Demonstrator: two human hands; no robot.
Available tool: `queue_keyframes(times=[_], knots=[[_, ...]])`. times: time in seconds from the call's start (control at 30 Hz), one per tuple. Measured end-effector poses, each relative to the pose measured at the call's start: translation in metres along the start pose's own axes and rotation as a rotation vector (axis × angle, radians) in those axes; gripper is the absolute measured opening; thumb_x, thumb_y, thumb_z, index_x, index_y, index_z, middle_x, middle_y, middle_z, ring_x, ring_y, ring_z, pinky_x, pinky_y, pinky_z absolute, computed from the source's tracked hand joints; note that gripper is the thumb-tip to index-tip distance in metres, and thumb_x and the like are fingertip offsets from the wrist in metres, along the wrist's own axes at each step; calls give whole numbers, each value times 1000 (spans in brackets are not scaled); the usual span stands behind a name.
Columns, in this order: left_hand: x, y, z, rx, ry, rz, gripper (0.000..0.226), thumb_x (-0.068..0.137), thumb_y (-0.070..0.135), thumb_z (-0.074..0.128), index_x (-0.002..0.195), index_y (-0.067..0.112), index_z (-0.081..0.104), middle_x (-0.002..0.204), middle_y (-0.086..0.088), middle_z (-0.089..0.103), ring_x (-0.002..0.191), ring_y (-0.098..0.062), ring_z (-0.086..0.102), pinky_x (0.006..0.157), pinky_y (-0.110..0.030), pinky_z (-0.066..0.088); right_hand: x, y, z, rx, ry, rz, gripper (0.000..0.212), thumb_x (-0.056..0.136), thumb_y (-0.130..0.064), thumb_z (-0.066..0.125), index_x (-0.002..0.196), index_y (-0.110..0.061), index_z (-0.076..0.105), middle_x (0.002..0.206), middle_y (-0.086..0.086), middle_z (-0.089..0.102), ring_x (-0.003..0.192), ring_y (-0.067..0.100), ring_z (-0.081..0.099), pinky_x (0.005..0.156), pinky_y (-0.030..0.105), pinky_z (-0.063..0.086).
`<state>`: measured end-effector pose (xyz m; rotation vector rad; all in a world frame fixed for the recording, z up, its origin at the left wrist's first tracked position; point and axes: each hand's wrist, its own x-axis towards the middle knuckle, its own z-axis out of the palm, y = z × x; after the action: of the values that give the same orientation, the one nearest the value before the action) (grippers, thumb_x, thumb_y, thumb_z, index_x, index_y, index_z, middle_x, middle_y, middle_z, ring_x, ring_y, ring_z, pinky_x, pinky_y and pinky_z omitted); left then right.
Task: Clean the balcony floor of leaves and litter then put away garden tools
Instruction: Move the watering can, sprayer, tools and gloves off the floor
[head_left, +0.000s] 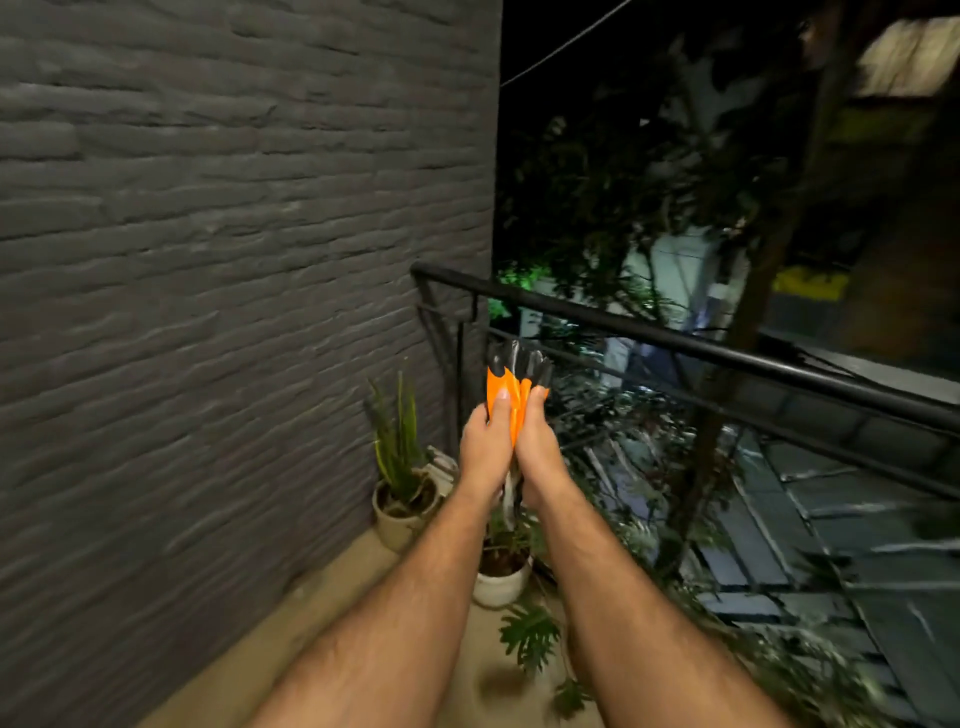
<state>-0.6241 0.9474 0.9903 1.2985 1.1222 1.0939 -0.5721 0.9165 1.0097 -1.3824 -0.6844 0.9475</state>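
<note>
We are gripping a folded black-and-orange bag between our left hand and right hand, raised above the potted plants, so cleaning seems barely started, with tools nowhere in view.

Between your fingers you hold a glossy, crinkled orange-and-black plastic bag; beyond them a matt black metal railing; left, a rough grey brick wall.
</note>
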Motion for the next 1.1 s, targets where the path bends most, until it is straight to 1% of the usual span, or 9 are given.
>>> queue_keyframes(times=[0.13, 0.2, 0.33, 0.5, 0.63, 0.77, 0.9, 1.03, 1.1], knots=[[12, 2, 24, 68, -153, 33, 46, 102, 48, 43, 98, 11, 69, 93, -5, 70, 87, -22, 65, 72, -32, 44, 3, -3, -19, 41, 168, 15, 71, 101, -63, 23, 122, -13, 68, 115, 9, 71, 105, 20, 67, 93, 38, 55], [5, 2, 43, 77, -234, 36, 49, 101, 52, 42, 99, 11, 69, 91, -3, 70, 86, -21, 65, 74, -34, 48, 1, 1, -36, 77, 252, 34, 74, 97, -69, 24, 120, -15, 70, 110, 9, 73, 104, 22, 69, 93, 41, 56], [-24, 0, 82, 97, -424, 22, 47, 102, 51, 41, 99, 13, 69, 94, -3, 70, 88, -20, 64, 76, -32, 47, -23, 0, -74, 130, 429, 20, 67, 100, -63, 26, 102, -15, 72, 89, 5, 72, 90, 18, 69, 75, 30, 54], [-81, -11, 134, 156, -651, 35, 56, 100, 56, 37, 103, 10, 69, 101, -10, 72, 96, -26, 66, 85, -39, 52, -69, 13, -136, 130, 615, 0, 62, 99, -64, 30, 82, -21, 71, 90, 7, 73, 94, 23, 69, 89, 41, 53], [-144, -18, 176, 158, -865, 9, 54, 102, 54, 36, 99, 12, 70, 101, -6, 72, 98, -23, 66, 88, -39, 52, -120, 20, -191, 30, 809, -22, 60, 100, -63, 29, 97, -21, 71, 102, 5, 72, 99, 20, 69, 89, 38, 55], [-224, -25, 217, 137, -1043, -50, 47, 100, 59, 36, 101, 26, 69, 112, -7, 71, 106, -24, 66, 98, -45, 51, -181, 29, -255, -44, 986, -19, 56, 102, -56, 34, 108, -11, 67, 98, 5, 70, 91, 17, 66, 65, 21, 49], [-307, -23, 253, 126, -1248, -79, 51, 103, 56, 30, 126, 26, 65, 120, 1, 65, 110, -17, 61, 95, -34, 49, -244, 45, -320, -33, 1147, -8, 76, 78, -81, 40, 115, -20, 66, 107, 4, 71, 102, 22, 67, 90, 44, 54], [-392, -25, 295, 182, -1430, -19, 55, 102, 59, 26, 132, 30, 61, 129, -3, 64, 119, -19, 59, 106, -43, 46, -315, 53, -392, -24, 1258, -35, 60, 88, -69, 48, 117, -20, 65, 110, 1, 71, 104, 18, 67, 97, 47, 52], [-432, -28, 310, 201, -1475, -5, 56, 102, 60, 27, 130, 29, 63, 126, -3, 66, 117, -19, 60, 105, -43, 46, -347, 59, -422, -8, 1307, -34, 66, 82, -74, 47, 119, -22, 64, 110, 0, 71, 104, 17, 67, 97, 47, 52]])
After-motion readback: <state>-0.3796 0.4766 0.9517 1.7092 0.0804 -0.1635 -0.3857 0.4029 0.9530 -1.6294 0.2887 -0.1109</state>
